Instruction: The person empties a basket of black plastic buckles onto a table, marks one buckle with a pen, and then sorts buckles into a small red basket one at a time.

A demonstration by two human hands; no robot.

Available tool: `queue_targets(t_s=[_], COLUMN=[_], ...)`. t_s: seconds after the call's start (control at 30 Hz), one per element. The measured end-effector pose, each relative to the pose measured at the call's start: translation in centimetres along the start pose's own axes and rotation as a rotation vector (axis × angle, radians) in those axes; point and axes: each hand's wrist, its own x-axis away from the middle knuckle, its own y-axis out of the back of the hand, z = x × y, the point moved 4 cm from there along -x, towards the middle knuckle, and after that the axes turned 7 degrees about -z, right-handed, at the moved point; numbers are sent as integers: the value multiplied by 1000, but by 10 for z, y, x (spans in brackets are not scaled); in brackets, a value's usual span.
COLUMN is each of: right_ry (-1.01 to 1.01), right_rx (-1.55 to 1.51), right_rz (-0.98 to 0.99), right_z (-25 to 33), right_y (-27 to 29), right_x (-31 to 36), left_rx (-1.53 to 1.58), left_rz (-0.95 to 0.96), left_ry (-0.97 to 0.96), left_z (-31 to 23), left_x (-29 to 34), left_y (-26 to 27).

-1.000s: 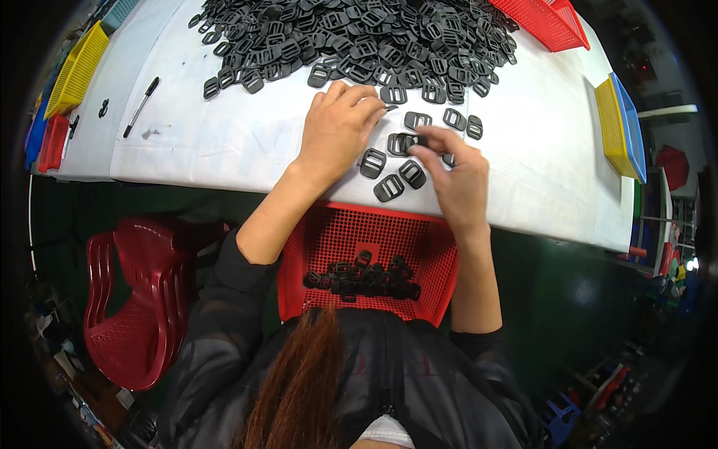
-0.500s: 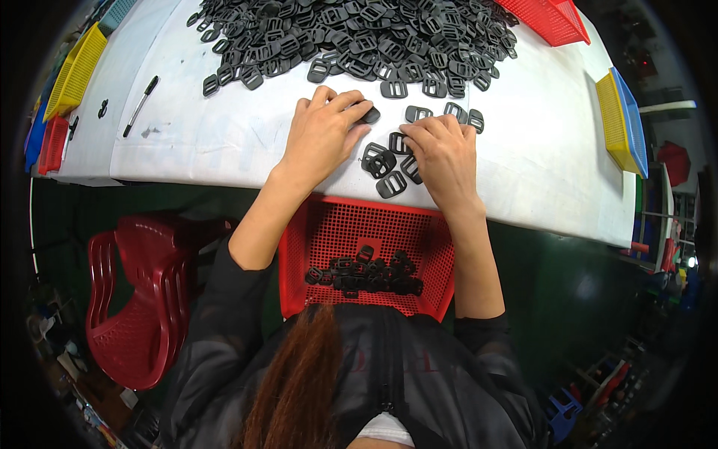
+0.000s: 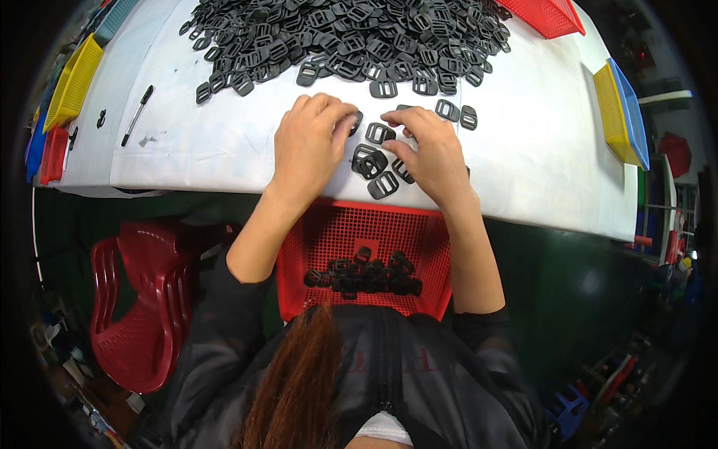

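My left hand (image 3: 308, 146) is closed on a black plastic buckle (image 3: 355, 123), held in a pinch at the fingertips and partly covered by them. To its right, my right hand (image 3: 432, 153) has thumb and forefinger spread, with nothing visible between them. A loose slotted buckle (image 3: 380, 133) lies on the white tabletop between the two hands. Nearer to me sit a small overlapping group of buckles (image 3: 368, 161) and a single buckle (image 3: 384, 185). Another buckle (image 3: 402, 170) is partly hidden under my right hand.
A large heap of black buckles (image 3: 351, 37) covers the far middle of the white table (image 3: 523, 150). Below its front edge, a red basket (image 3: 441, 262) holds several black pieces (image 3: 366, 273). A pen (image 3: 137, 116) lies left; colored baskets (image 3: 615, 112) stand at the table's sides.
My left hand has come slightly nearer with the buckle. My right hand has shifted a little left and its thumb and forefinger have parted. The view has shifted slightly.
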Motion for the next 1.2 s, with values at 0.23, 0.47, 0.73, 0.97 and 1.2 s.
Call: queue_targets(t_s=[0.23, 0.47, 0.73, 0.97, 1.2], right_ry=[93, 52, -15, -10, -132], right_rx=[381, 241, 341, 189, 407], right_rz=[-153, -263, -117, -146, -216], right_z=[-34, -9, 11, 8, -29], right_y=[16, 28, 22, 51, 58], right_x=[-8, 18, 80, 93, 77], left_rx=[78, -29, -46, 213, 83], left_rz=[111, 80, 78, 124, 27], left_ry=[-21, -138, -153, -150, -288], left_z=[-26, -10, -20, -36, -64], left_x=[45, 48, 56, 63, 19], left_y=[-11, -5, 8, 5, -46])
